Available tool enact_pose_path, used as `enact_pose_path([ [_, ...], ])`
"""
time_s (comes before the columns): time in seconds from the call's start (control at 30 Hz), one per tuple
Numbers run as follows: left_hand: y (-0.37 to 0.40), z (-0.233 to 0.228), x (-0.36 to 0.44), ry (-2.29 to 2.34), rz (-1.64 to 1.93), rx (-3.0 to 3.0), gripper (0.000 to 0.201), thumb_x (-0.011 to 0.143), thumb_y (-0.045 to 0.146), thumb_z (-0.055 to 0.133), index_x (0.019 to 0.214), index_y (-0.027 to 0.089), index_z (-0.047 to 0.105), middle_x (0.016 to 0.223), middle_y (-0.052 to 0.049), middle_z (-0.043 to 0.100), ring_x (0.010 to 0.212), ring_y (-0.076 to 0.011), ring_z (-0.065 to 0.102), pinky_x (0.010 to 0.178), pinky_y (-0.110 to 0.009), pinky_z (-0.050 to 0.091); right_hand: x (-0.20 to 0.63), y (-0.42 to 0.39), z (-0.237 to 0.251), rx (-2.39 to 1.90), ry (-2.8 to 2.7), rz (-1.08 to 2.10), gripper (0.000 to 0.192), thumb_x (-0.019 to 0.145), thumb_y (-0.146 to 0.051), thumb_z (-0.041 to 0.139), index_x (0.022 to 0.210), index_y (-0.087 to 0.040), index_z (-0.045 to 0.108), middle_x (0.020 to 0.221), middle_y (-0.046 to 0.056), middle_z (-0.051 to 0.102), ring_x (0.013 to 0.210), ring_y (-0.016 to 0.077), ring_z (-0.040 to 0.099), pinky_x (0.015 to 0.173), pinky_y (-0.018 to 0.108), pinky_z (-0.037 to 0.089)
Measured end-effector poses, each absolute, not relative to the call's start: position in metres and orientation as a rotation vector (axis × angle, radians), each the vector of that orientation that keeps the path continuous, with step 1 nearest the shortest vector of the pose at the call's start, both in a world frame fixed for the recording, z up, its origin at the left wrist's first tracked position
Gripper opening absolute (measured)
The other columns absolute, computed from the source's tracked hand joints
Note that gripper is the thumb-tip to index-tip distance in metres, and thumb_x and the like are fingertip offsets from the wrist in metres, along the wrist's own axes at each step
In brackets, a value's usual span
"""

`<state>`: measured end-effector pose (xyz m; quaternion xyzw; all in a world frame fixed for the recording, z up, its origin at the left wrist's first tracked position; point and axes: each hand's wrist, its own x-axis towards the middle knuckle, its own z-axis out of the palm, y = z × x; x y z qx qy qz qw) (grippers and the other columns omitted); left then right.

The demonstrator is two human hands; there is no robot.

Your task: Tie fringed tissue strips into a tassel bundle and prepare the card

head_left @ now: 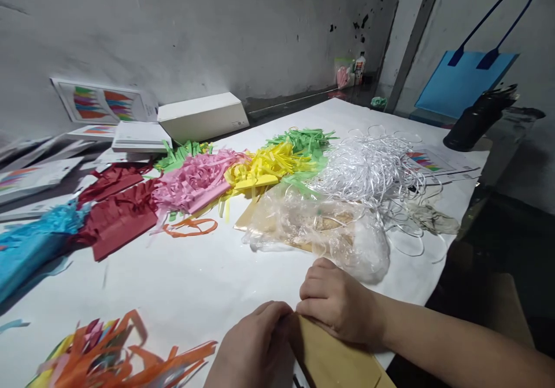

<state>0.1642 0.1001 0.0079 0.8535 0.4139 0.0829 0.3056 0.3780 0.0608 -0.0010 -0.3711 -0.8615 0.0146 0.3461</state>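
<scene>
A matte gold paper sheet [338,353] lies at the front edge of the table. The fingers of my right hand [336,301] are curled over its far edge. My left hand [258,342] is closed at the sheet's left corner, close to my right thumb, with its fingertips mostly hidden. Something white with a black mark shows beneath the left hand, too covered to name. Just beyond my hands is a crumpled clear plastic bag [368,243] on another gold sheet [249,217]. Orange tissue paper strips [165,356], mixed with other colours, are left of my left hand.
Fringed tissue paper in blue [34,249], dark red [125,220], pink [199,180], yellow [269,168] and green [303,139] crosses the table. White string [368,162] is heaped at right. Behind stand a white box [203,116], black holder [472,119] and blue bag [463,81].
</scene>
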Motion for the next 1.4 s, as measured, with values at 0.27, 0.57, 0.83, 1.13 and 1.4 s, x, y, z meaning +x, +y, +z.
enact_pose_path([
  [0.27, 0.103, 0.025, 0.174, 1.162, -0.098, 2.162, 0.032, 0.095, 0.032, 0.034, 0.090, 0.025, 0.065, 0.091, -0.004, 0.076, 0.083, -0.0230, 0.070, 0.074, -0.036, 0.050, 0.379, 0.057, 0.007, -0.914, -2.238, 0.020, 0.022, 0.099, -0.014, 0.051, 0.082, -0.013, 0.066, 0.080, 0.005, 0.063, 0.078, 0.0178, 0.052, 0.077, 0.035, 0.040],
  [0.57, 0.119, 0.056, 0.152, 1.293, 0.245, 2.108, 0.040, 0.088, 0.056, 0.045, 0.098, 0.024, 0.067, 0.093, -0.006, 0.079, 0.079, -0.0234, 0.073, 0.072, -0.033, 0.053, 0.393, 0.031, 0.045, -0.901, -1.307, 1.076, 0.012, 0.090, -0.030, 0.073, 0.089, -0.020, 0.068, 0.087, 0.001, 0.062, 0.083, 0.0148, 0.057, 0.078, 0.027, 0.045],
  [0.83, 0.078, 0.125, 0.132, 1.300, 0.424, 2.082, 0.036, 0.086, 0.051, 0.046, 0.098, 0.025, 0.069, 0.088, -0.002, 0.080, 0.079, -0.0208, 0.073, 0.068, -0.028, 0.052, 0.321, -0.014, 0.094, -1.205, -1.224, 1.453, 0.009, 0.073, -0.018, 0.082, 0.076, -0.017, 0.074, 0.067, -0.003, 0.063, 0.060, 0.0095, 0.051, 0.056, 0.021, 0.037],
  [1.13, 0.034, 0.124, 0.107, 1.327, 0.721, 2.012, 0.030, 0.090, 0.046, 0.048, 0.093, 0.026, 0.070, 0.085, 0.000, 0.079, 0.080, -0.0204, 0.072, 0.069, -0.028, 0.050, 0.289, -0.035, 0.096, -1.277, -1.575, 0.967, 0.018, 0.077, -0.001, 0.073, 0.076, -0.019, 0.075, 0.067, -0.004, 0.063, 0.063, 0.0114, 0.056, 0.059, 0.022, 0.041],
  [1.4, 0.021, 0.125, 0.101, 1.293, 0.747, 1.987, 0.029, 0.091, 0.047, 0.049, 0.090, 0.026, 0.069, 0.081, 0.001, 0.076, 0.075, -0.0190, 0.068, 0.065, -0.027, 0.047, 0.278, -0.047, 0.091, -1.304, -1.644, 0.756, 0.020, 0.079, 0.001, 0.073, 0.077, -0.019, 0.070, 0.070, -0.004, 0.064, 0.065, 0.0118, 0.058, 0.063, 0.022, 0.042],
])
